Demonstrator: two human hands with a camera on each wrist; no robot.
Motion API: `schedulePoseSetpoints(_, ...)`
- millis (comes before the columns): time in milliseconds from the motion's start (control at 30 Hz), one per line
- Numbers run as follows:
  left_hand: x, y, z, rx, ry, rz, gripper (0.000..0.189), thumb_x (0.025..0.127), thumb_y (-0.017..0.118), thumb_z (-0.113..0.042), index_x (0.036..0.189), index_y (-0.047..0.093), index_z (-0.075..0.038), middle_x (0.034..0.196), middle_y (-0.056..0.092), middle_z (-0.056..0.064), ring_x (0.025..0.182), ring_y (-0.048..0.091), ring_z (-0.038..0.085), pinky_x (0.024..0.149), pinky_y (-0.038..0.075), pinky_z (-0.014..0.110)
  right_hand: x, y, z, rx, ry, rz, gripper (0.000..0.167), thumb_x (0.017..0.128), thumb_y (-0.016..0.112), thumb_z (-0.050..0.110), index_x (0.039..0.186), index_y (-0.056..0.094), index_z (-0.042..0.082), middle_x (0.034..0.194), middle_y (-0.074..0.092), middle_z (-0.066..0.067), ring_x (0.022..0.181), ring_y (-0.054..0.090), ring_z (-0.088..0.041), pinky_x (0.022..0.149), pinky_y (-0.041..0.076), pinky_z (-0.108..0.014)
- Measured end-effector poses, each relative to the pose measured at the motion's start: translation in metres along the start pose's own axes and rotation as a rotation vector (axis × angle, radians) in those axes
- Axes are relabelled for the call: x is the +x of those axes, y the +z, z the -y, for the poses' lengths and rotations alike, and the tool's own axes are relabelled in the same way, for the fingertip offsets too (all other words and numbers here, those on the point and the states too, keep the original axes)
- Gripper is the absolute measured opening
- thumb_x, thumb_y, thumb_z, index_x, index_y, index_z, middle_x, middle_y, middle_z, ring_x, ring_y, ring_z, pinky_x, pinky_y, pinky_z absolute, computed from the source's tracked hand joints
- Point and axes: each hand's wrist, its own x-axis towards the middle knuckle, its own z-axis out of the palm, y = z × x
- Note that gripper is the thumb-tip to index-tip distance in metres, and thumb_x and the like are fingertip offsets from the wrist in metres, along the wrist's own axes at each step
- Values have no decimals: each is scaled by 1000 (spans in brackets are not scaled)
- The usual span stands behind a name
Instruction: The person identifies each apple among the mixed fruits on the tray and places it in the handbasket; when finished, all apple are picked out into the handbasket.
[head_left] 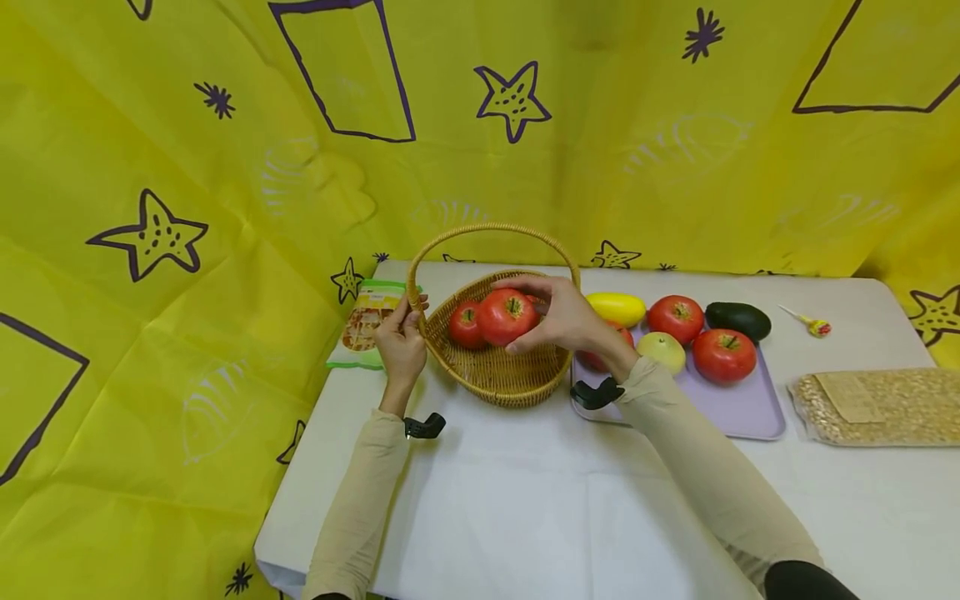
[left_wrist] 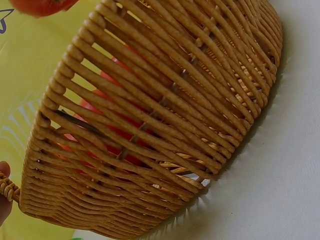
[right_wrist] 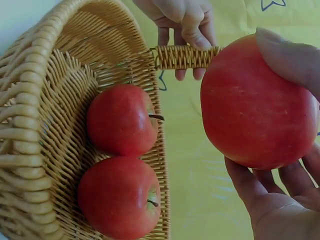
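Observation:
A wicker basket with a tall arched handle stands at the table's middle. My left hand grips the left foot of that handle; the right wrist view shows its thumb and fingers around the wrapped cane. Above the basket, my right hand holds a large red apple between thumb and fingers. In the right wrist view, two red apples lie side by side in the basket. From the left wrist camera, the woven side hides most of what is inside.
Right of the basket, a lilac tray carries several red apples, a pale green round fruit, a yellow oblong fruit and a dark green one. Beyond lie a lollipop and a grain bag. A green-edged packet lies left.

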Motion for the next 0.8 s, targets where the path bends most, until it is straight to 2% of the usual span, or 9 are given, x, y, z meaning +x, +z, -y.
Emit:
schedulePoseSetpoints(133, 1, -1, -1, -12, -4, 3, 40, 99, 49, 22, 136, 64, 15, 112, 75, 34, 101, 74, 53, 93, 57, 14, 9, 3, 1, -33, -4, 20, 89, 63, 102, 8, 144, 66, 8, 138, 70, -5, 125, 66, -27, 108, 57, -46)
schedulePoseSetpoints(267, 1, -2, 0, -20, 3, 6, 39, 99, 52, 19, 134, 67, 12, 112, 76, 31, 101, 75, 50, 93, 58, 15, 17, 5, -1, -54, 16, 43, 89, 63, 103, 11, 144, 67, 10, 140, 69, -5, 125, 66, -27, 107, 57, -46)
schedulePoseSetpoints(567, 2, 1, 1, -34, -16, 1, 39, 99, 50, 22, 136, 62, 17, 113, 73, 38, 105, 71, 56, 95, 58, 17, 32, 7, -12, -114, 16, 134, 85, 61, 105, 14, 139, 72, 18, 140, 70, -4, 126, 65, -28, 108, 56, -47)
schedulePoseSetpoints(700, 1, 1, -8, -33, -16, 1, 38, 99, 49, 22, 136, 60, 19, 113, 71, 40, 105, 70, 58, 98, 60, 25, 37, 8, -18, -129, 32, 203, 84, 59, 105, 11, 136, 73, 18, 139, 71, -4, 126, 64, -29, 108, 55, -47)
schedulePoseSetpoints(800, 0, 1, -18, -25, -11, 3, 38, 99, 49, 22, 135, 61, 20, 112, 71, 40, 107, 70, 57, 99, 61, 31, 40, 10, -23, -101, 52, 258, 84, 60, 103, 6, 137, 72, 13, 142, 69, -7, 129, 63, -31, 110, 54, -49)
